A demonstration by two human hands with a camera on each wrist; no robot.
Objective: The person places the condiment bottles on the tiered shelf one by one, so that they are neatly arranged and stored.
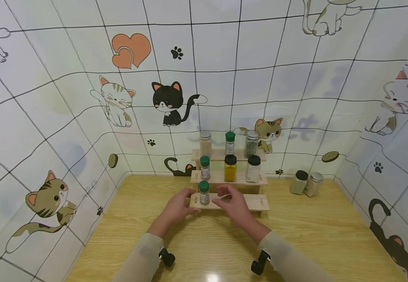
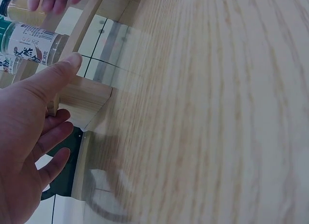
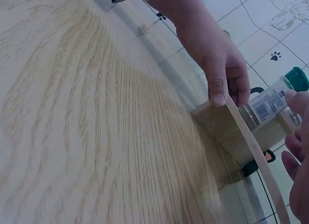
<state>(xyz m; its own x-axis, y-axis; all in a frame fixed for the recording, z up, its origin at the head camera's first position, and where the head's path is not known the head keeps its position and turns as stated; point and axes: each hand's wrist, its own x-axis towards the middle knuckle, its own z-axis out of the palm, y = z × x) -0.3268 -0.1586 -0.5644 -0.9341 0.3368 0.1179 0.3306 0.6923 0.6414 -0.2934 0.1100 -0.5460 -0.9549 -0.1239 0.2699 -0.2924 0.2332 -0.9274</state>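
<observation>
A three-tier wooden spice rack (image 1: pixel 251 201) stands on the table against the wall. My left hand (image 1: pixel 177 205) grips the left end of its lowest step, thumb on the front edge and fingers behind. On that step a green-capped spice jar (image 1: pixel 204 194) stands upright; its white label shows in the left wrist view. My right hand (image 1: pixel 233 203) hovers just right of this jar, thumb and fingers loosely bent, with a gap to it and nothing held. The middle step bears another green-capped jar (image 1: pixel 205 168), a yellow spice jar (image 1: pixel 230 168) and a black-lidded white jar (image 1: pixel 253 169).
On the top step are a silver-lidded beige jar (image 1: pixel 206 145), a green-capped jar (image 1: pixel 230 144) and a silver-lidded jar of green herbs (image 1: pixel 251 145). A black-lidded jar (image 1: pixel 298 183) and a silver-lidded jar (image 1: pixel 313 185) stand on the table (image 1: pixel 295 227) at the right. Cat-patterned walls (image 1: pixel 218 90) surround it.
</observation>
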